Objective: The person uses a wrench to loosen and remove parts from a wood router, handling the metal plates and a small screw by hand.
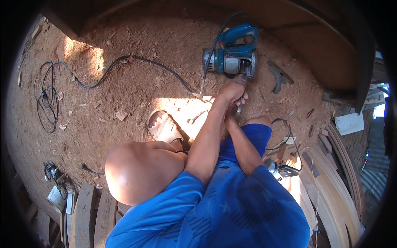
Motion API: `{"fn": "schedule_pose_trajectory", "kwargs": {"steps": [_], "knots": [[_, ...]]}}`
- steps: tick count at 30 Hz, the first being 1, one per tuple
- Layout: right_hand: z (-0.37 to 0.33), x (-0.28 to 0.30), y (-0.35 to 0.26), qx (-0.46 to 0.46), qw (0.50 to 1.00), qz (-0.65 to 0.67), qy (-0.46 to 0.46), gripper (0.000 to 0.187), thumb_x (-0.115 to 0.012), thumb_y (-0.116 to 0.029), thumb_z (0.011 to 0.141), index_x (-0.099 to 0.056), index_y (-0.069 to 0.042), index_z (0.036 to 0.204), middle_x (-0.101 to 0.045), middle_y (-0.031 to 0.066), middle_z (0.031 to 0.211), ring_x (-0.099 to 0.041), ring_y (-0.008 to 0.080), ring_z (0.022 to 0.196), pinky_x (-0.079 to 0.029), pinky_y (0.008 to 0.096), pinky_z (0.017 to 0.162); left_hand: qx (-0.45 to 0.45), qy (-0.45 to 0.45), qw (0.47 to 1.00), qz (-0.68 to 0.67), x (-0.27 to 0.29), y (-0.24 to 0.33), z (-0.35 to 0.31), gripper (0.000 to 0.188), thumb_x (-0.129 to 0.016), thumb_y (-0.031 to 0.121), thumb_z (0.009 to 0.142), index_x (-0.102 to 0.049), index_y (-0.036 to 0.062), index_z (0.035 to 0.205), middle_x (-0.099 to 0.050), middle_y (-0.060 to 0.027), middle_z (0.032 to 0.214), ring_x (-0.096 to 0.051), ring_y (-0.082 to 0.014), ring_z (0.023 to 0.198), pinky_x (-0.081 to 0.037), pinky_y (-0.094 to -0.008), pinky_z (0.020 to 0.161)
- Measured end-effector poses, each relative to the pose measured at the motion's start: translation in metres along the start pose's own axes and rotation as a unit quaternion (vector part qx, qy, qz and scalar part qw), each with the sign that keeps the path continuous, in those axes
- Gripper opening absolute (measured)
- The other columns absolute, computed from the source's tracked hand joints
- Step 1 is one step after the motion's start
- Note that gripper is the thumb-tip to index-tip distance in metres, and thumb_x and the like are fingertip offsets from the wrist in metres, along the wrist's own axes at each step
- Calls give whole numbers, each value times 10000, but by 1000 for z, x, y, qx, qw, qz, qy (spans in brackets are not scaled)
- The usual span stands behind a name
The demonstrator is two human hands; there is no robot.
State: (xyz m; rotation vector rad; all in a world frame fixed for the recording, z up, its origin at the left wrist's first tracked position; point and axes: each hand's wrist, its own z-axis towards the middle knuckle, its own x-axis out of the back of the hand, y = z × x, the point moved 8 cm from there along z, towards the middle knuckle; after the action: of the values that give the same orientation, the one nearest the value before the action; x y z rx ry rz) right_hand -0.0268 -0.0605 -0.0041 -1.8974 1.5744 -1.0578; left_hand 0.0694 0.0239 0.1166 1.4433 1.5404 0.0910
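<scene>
Clasping metal tool (240, 104), left grip (233, 90), at blue router (240, 51)

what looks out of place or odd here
The black cord lies tangled on the dirt at far left, rather than neatly coiled. A loose grey part sits right of the blue power tool, perhaps detached from it.

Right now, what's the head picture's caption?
Left hand and right hand close together by a blue power tool on brown ground.

Hands (232, 89) at blue power tool (240, 51), dirt floor (136, 91)
</scene>
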Motion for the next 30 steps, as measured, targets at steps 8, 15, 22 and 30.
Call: {"fn": "schedule_pose_trajectory", "kwargs": {"steps": [8, 15, 22, 30], "knots": [[-30, -37, 28, -36, 990, -123, -54, 144, -451, -57, 987, -575, -24, 1053, -613, 43, 845, -584, 139, 682, -484, 290, 609, 35, -27, 999, 24, 16, -15, -4, 453, -294, 234, 1046, -300, 116, 1483, -634, -74, 728, -580, -158, 475, -449, -298, 390], [-19, -35, 19, -25, 984, -175, -23, 168, -461, -75, 987, -564, -20, 1108, -625, 60, 862, -604, 160, 676, -493, 308, 598, 65, 20, 991, 112, 28, -37, -4, 406, -331, 265, 1061, -409, 182, 1451, -646, -72, 771, -577, -150, 526, -477, -316, 490], [-14, -19, 12, -5, 968, -248, 38, 209, -472, -93, 987, -553, -16, 1163, -636, 77, 880, -623, 181, 669, -501, 325, 587, 68, 31, 993, 94, 35, -51, 11, 390, -369, 261, 1060, -461, 188, 1432, -690, -85, 817, -588, -150, 530, -471, -310, 493], [-64, 68, -19, -102, 986, -36, 129, 257, -481, -96, 988, -558, -30, 1225, -605, 54, 817, -580, 137, 592, -472, 308, 521, 50, -7, 998, 31, 37, -48, 4, 542, -440, 229, 1031, -309, 217, 1556, -684, -95, 831, -609, -148, 539, -450, -263, 450]]}}
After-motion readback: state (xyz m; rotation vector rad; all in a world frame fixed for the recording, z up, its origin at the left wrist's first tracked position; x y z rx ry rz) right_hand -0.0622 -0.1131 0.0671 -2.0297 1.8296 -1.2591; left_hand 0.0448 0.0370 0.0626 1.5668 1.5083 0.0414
